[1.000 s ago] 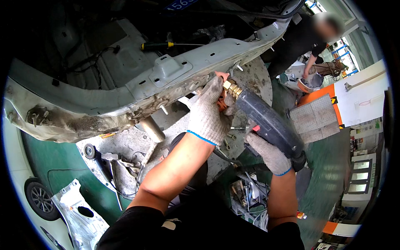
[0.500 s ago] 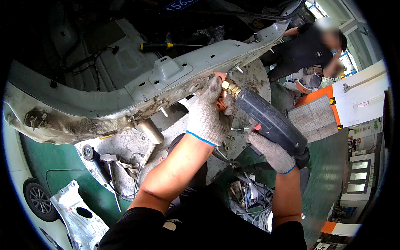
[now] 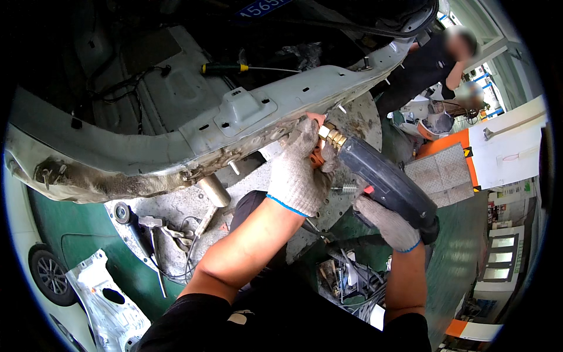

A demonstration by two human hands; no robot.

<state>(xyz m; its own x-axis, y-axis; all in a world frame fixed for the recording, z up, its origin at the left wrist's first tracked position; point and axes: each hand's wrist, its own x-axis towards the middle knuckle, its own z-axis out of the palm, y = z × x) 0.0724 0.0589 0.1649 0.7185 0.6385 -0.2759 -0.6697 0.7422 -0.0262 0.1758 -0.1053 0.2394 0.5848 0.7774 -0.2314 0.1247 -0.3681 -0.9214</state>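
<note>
A long black welding gun [image 3: 387, 179] with brass nuts [image 3: 333, 136] at its front slants down to the right. My right hand [image 3: 387, 223], in a knitted glove, is closed around its underside near a small red button. My left hand [image 3: 299, 170], gloved too, is closed on the gun's orange-copper front piece [image 3: 316, 157], beside the lower edge of a grey car body panel [image 3: 234, 126]. A copper-coloured tip [image 3: 317, 118] shows above my left fingers, close to the panel. Whether it touches the metal is hard to tell.
On the panel lies a screwdriver [image 3: 226, 68] with a yellow-and-black handle. Below are a round metal platform [image 3: 132, 258], an angle grinder [image 3: 132, 226], a hammer [image 3: 151, 222] and a pile of cables [image 3: 366, 287]. Another person [image 3: 422, 70] is at the upper right.
My head view has shifted slightly. Both hands and the welding gun keep their hold, close to the same spot on the panel. The other person has moved the upper body.
</note>
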